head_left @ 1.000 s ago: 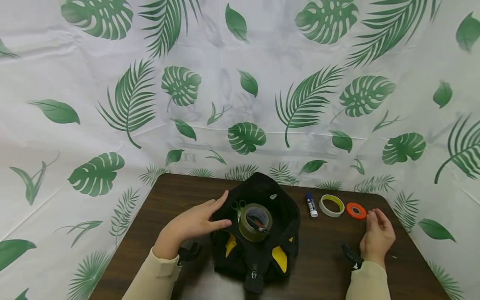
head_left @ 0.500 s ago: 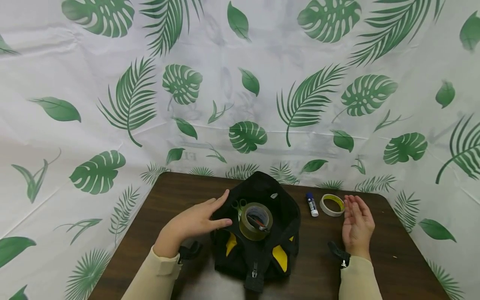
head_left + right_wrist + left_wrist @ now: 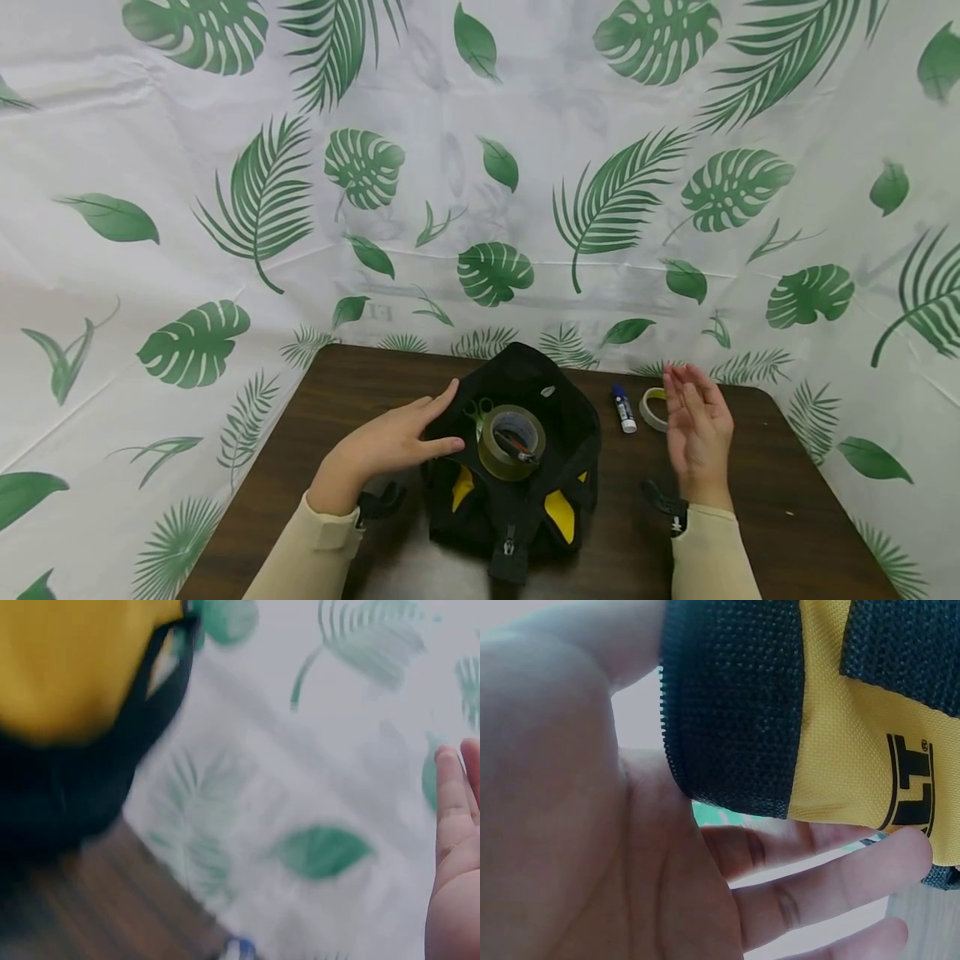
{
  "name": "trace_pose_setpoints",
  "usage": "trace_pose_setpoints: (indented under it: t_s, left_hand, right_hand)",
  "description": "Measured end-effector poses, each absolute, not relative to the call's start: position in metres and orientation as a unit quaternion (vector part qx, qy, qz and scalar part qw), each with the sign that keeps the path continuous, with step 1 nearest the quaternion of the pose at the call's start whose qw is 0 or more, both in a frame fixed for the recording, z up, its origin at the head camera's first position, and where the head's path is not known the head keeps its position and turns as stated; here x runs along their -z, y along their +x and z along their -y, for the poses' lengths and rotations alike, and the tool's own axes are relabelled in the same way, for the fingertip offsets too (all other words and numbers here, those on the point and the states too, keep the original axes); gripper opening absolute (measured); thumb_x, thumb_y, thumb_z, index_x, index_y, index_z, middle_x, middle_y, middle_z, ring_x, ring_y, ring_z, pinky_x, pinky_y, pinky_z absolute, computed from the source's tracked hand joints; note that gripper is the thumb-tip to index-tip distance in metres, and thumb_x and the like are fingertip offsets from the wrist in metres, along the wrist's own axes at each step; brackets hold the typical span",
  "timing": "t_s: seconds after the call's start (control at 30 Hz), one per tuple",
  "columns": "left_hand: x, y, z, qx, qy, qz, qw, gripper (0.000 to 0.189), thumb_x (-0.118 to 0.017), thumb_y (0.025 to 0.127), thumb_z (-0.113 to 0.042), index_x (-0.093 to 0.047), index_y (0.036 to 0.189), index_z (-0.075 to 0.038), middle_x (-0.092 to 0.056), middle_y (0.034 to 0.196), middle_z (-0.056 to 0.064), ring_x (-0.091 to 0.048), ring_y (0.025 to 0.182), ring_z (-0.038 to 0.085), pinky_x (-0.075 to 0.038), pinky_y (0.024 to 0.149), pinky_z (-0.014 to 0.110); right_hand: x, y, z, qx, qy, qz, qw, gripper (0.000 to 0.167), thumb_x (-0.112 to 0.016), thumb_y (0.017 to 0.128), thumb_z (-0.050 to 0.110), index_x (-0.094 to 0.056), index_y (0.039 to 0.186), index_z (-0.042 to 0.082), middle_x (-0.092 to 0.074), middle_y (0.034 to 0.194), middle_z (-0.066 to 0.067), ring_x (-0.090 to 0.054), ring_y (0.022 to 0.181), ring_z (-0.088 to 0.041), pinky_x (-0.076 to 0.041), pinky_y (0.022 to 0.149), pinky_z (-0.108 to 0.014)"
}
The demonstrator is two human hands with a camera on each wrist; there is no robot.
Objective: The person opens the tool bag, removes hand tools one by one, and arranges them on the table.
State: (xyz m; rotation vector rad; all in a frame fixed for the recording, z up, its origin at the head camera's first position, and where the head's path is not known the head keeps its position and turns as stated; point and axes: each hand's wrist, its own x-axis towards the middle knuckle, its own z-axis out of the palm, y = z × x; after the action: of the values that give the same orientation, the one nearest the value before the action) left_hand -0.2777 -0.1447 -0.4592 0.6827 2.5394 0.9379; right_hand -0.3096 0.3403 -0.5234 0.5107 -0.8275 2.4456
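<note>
My left hand (image 3: 386,446) holds the left rim of a black and yellow tool bag (image 3: 504,533), its thumb inside the opening. In the left wrist view, the bag's zippered edge (image 3: 731,705) lies between thumb and fingers. Inside the bag sit a roll of packing tape (image 3: 497,462), green-handled scissors (image 3: 478,408) and a dark, red-marked pen-like item (image 3: 517,448). My right hand (image 3: 701,442) is raised right of the bag, fingers straight, in front of a masking tape roll (image 3: 651,409). I see nothing in its visible part; the orange disc seen earlier is hidden.
A glue stick (image 3: 623,409) with a blue cap lies between the bag and the masking tape on the brown table (image 3: 360,375). Behind the table hangs a white cloth (image 3: 450,167) printed with green leaves.
From beside the orange disc, my right hand has moved left and upward, now partly covering the masking tape. The disc has gone out of sight. My left hand stays on the bag.
</note>
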Motion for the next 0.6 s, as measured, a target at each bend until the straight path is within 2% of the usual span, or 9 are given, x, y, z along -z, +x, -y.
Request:
trace_pose_setpoints:
  t_s: [0.17,0.37,0.5,0.6]
  left_hand:
    - [0.459,-0.277,0.144,-0.329,0.244,-0.896,0.171,0.096,-0.061,0.101,-0.074,-0.006,0.174,-0.044,-0.025,0.181,-0.004,-0.024,0.169,0.036,-0.03,0.131,0.066]
    - [0.458,-0.276,0.144,-0.329,0.243,-0.896,0.173,0.097,-0.061,0.101,-0.074,-0.008,0.175,-0.042,-0.025,0.181,-0.003,-0.023,0.169,0.036,-0.029,0.131,0.066]
    - [0.457,-0.276,0.143,-0.333,0.244,-0.894,0.172,0.098,-0.061,0.101,-0.073,-0.008,0.176,-0.04,-0.025,0.181,-0.002,-0.023,0.169,0.036,-0.029,0.131,0.066]
    - [0.457,-0.276,0.144,-0.331,0.244,-0.895,0.172,0.097,-0.061,0.101,-0.073,-0.008,0.176,-0.041,-0.025,0.181,-0.002,-0.024,0.169,0.036,-0.029,0.131,0.066]
  right_hand:
    - [0.493,-0.298,-0.309,-0.9,0.259,0.286,0.202,0.037,-0.042,0.109,-0.018,-0.048,0.145,-0.024,-0.068,0.132,-0.035,-0.068,0.131,-0.046,-0.054,0.117,-0.045]
    - [0.457,-0.275,-0.267,-0.859,0.327,0.371,0.135,0.04,-0.035,0.11,-0.018,-0.046,0.148,-0.022,-0.066,0.141,-0.03,-0.062,0.141,-0.041,-0.049,0.123,-0.043]
    - [0.442,-0.264,-0.244,-0.807,0.349,0.474,0.044,0.043,-0.036,0.108,-0.021,-0.044,0.151,-0.02,-0.064,0.148,-0.024,-0.062,0.143,-0.034,-0.048,0.124,-0.041]
    - [0.432,-0.259,-0.23,-0.754,0.325,0.569,-0.032,0.044,-0.045,0.108,-0.018,-0.047,0.152,-0.014,-0.065,0.148,-0.018,-0.064,0.141,-0.029,-0.051,0.121,-0.038]
